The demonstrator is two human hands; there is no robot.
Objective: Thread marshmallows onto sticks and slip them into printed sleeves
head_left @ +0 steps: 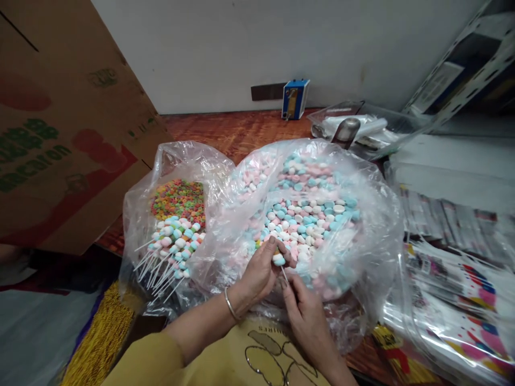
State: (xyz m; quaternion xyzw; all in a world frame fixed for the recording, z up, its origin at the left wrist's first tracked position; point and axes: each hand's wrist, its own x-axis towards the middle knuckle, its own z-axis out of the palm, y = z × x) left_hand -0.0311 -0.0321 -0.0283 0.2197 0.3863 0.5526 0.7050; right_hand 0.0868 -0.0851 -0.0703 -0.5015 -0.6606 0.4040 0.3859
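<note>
In the head view, my left hand [259,271] is closed around small pastel marshmallow candies [278,260], one of them pale blue and white. The fingers of my right hand [303,308] pinch a thin white stick [285,274], whose upper end meets those candies. Just beyond both hands, a big clear plastic bag [374,214] lies open, full of loose pink, white and blue candies [300,225]. To the left, a second clear bag [139,198] holds small colourful ring-shaped pieces [183,198]. A pile of finished-looking candy sticks [173,246] lies there, white sticks pointing toward me.
A large cardboard box [64,134] stands at the left. At the back of the wooden table [209,128] is a small blue box [295,99], beside a clear tray [386,145] with plastic wrap. Printed packaging bags [454,300] are stacked at the right.
</note>
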